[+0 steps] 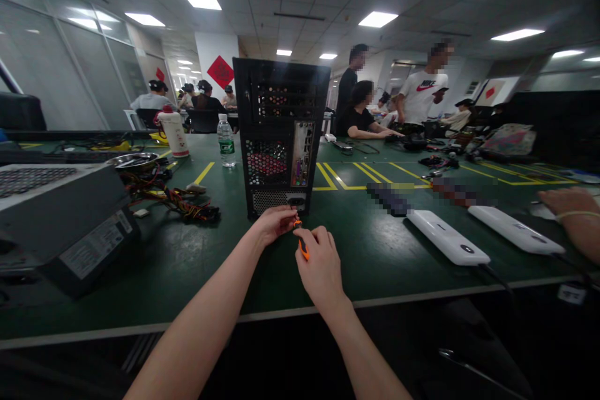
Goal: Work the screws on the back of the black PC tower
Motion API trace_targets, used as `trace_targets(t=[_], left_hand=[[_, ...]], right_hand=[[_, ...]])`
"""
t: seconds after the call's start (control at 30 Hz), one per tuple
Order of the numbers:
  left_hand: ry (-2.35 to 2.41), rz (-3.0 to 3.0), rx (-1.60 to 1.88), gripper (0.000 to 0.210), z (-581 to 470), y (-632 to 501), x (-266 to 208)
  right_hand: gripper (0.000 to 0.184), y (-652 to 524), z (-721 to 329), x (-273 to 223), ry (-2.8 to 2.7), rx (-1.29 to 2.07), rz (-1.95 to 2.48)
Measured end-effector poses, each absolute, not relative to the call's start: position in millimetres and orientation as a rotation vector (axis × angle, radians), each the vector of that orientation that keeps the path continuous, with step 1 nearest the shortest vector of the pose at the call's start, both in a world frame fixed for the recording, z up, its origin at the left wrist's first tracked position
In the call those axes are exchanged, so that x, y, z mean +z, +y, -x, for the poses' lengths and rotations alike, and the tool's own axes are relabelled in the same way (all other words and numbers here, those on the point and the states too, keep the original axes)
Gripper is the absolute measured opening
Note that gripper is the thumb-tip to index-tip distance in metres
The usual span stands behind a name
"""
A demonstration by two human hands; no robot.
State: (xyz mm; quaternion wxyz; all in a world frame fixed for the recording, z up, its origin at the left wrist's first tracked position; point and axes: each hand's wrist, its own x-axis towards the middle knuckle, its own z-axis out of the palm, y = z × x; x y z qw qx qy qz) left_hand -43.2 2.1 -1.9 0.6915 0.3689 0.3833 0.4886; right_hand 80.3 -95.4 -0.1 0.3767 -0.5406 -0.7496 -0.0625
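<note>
A black computer tower case stands upright on the green table, its back panel facing me. The power supply sits at the bottom of that panel. In my right hand is an orange and black screwdriver, its shaft end toward the lower edge of the power supply. My left hand is beside it at the case's lower back, thumb and fingers pinched close to the screwdriver's front end. Whatever those fingers hold is too small to make out.
Grey power supply units are stacked at left, by bundled cables and a metal bowl. A water bottle and a white flask stand behind. White power banks lie right, near another person's hand.
</note>
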Motion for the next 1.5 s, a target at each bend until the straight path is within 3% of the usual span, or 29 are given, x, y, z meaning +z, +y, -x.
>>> trace_targets(t=[0.23, 0.4, 0.8, 1.1, 1.5], left_hand=[[0.826, -0.811, 1.113, 0.014, 42.0, -1.2, 2.3], [0.844, -0.804, 1.11, 0.013, 43.0, 0.9, 0.3], [0.811, -0.824, 1.123, 0.01, 42.4, 2.2, -1.1], [0.803, -0.83, 1.111, 0.008, 42.8, 1.5, -0.1], [0.829, -0.863, 1.071, 0.019, 40.7, -0.5, 1.2]], right_hand=[[0.03, -97.3, -78.3, -0.3, -1.858, 0.013, 1.441], [0.018, -96.7, -79.0, -1.1, -1.869, -0.114, 1.383], [0.029, -96.2, -78.7, 0.0, -1.856, -0.073, 1.374], [0.023, -96.9, -80.2, 0.1, -1.886, -0.149, 1.385], [0.028, -96.1, -81.2, -0.7, -1.899, -0.181, 1.363]])
